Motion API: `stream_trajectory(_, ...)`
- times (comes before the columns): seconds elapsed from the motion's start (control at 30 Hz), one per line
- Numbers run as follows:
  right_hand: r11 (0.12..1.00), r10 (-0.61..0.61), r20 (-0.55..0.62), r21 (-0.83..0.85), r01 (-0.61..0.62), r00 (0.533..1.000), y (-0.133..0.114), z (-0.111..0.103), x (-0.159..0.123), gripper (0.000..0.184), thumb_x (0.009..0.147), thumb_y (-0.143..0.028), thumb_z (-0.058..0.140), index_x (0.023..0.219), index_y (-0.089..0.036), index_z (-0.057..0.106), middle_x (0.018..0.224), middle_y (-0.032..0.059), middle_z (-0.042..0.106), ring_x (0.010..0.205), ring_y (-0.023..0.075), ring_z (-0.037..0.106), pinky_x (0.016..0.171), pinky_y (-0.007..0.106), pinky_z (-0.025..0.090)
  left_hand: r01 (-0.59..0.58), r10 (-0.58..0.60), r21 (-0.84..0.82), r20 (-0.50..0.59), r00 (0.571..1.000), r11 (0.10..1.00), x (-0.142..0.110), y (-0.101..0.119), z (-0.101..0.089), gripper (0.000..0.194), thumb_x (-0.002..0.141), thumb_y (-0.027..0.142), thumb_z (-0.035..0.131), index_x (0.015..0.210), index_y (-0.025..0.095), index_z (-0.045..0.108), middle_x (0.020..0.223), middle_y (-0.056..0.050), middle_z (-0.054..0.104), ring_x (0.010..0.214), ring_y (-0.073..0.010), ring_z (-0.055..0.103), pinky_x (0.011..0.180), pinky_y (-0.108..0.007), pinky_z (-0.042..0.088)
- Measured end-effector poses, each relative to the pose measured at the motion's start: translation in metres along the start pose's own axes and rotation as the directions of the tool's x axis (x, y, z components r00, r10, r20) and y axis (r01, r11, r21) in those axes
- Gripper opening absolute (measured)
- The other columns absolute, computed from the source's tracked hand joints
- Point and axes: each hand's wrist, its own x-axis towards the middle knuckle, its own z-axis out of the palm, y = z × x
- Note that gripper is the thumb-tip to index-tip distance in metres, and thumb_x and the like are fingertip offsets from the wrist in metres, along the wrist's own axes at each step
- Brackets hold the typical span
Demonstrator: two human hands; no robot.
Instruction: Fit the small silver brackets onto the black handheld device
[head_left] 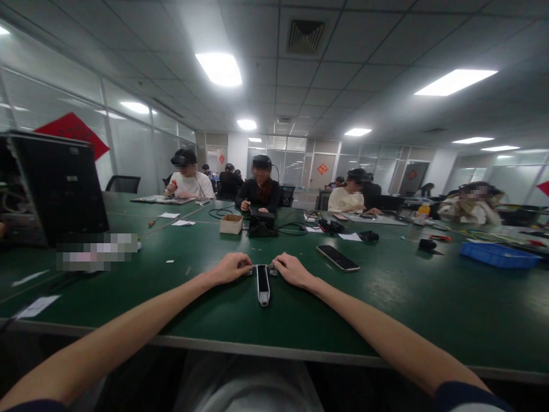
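Note:
A slim white device with a long black face lies on the green table in front of me, its narrow end toward me. On its left, my left hand rests with fingers curled and pinched over a small grey piece. My right hand mirrors it on the other side, fingertips closed on another small grey piece. The fingers partly cover both pieces, so I cannot tell what they are or whether they join the device.
A smartphone lies right of my hands. Beyond them are a small open box and black gear with cables. A blue tray sits far right, a black computer case at left. Several people sit across the table.

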Motion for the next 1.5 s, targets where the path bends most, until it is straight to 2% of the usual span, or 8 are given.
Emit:
stream_trajectory(0.17,0.999,0.034,-0.081,0.041,-0.03,0.996,0.003,0.001,0.001,0.029,0.091,-0.032,0.039,0.089,-0.016,0.063,0.089,0.0056,0.061,0.081,0.014,0.053,0.072,0.025,0.039,0.009,-0.009,-0.003,0.005,1.0,1.0,0.0,0.0,0.0,0.027,0.082,0.038,0.05,0.086,0.016,0.064,0.08,-0.003,0.063,0.069,-0.0144,0.054,0.061,-0.022,0.039)
stream_trajectory(0.27,1.0,-0.005,-0.012,0.021,0.006,1.0,0.005,0.0,0.001,0.036,0.092,-0.035,0.036,0.08,-0.016,0.063,0.081,0.0044,0.061,0.076,0.0136,0.053,0.071,0.025,0.038,0.004,-0.004,-0.008,0.007,1.0,1.0,0.0,-0.001,0.0,0.027,0.082,0.039,0.049,0.087,0.016,0.064,0.08,-0.003,0.063,0.069,-0.0142,0.054,0.061,-0.022,0.039)
stream_trajectory(0.53,1.0,-0.025,-0.002,0.0,0.025,1.0,0.009,0.0,0.004,0.037,0.093,-0.034,0.033,0.084,-0.017,0.065,0.084,0.0044,0.061,0.08,0.0138,0.053,0.076,0.025,0.038,0.001,-0.001,0.005,-0.004,1.0,1.0,0.002,-0.004,0.004,0.026,0.081,0.038,0.049,0.086,0.016,0.064,0.08,-0.003,0.063,0.068,-0.0141,0.054,0.061,-0.022,0.04)
stream_trajectory(0.7,0.977,0.045,-0.169,-0.199,-0.079,0.985,0.037,-0.002,0.013,0.026,0.089,-0.028,0.041,0.102,-0.017,0.061,0.1,0.0088,0.056,0.096,0.0173,0.049,0.084,0.028,0.035,0.025,-0.026,0.026,0.012,1.0,0.999,0.003,0.0,0.002,0.024,0.081,0.035,0.048,0.084,0.016,0.062,0.079,-0.003,0.062,0.068,-0.0147,0.055,0.061,-0.023,0.04)
stream_trajectory(0.87,0.922,0.235,-0.036,-0.308,-0.235,0.971,0.064,-0.002,0.021,0.036,0.085,-0.034,0.047,0.118,-0.025,0.054,0.114,0.0093,0.049,0.106,0.0225,0.043,0.087,0.035,0.033,0.028,-0.029,0.059,0.006,1.0,0.998,0.007,0.002,0.007,0.02,0.08,0.03,0.047,0.084,0.016,0.06,0.081,-0.004,0.061,0.071,-0.0154,0.055,0.062,-0.024,0.04)
stream_trajectory(1.0,0.915,0.258,-0.006,-0.321,-0.247,0.966,0.071,0.003,0.03,0.039,0.086,-0.036,0.043,0.123,-0.027,0.051,0.118,0.0101,0.049,0.108,0.0242,0.043,0.087,0.038,0.034,0.024,-0.024,0.094,-0.007,1.0,0.995,0.011,0.003,0.012,0.017,0.08,0.026,0.046,0.084,0.016,0.059,0.082,-0.004,0.06,0.074,-0.0161,0.055,0.066,-0.025,0.041)
stream_trajectory(1.23,0.94,0.157,-0.094,-0.292,-0.178,0.983,0.071,0.009,0.033,0.022,0.084,-0.021,0.047,0.093,-0.015,0.066,0.095,0.0106,0.059,0.09,0.0183,0.053,0.082,0.029,0.039,0.03,-0.027,0.094,-0.028,0.999,0.995,0.013,0.007,0.017,0.014,0.081,0.025,0.044,0.084,0.017,0.055,0.083,-0.004,0.059,0.074,-0.017,0.055,0.066,-0.027,0.041)
stream_trajectory(1.5,0.956,0.189,-0.11,-0.207,-0.208,0.976,0.05,0.002,0.017,0.017,0.086,-0.019,0.045,0.082,-0.012,0.06,0.089,0.0134,0.06,0.085,0.0204,0.054,0.076,0.03,0.041,0.088,-0.084,0.115,-0.034,0.996,0.99,0.01,0.016,0.016,0.014,0.081,0.025,0.044,0.084,0.016,0.055,0.084,-0.006,0.059,0.073,-0.0176,0.054,0.063,-0.027,0.041)
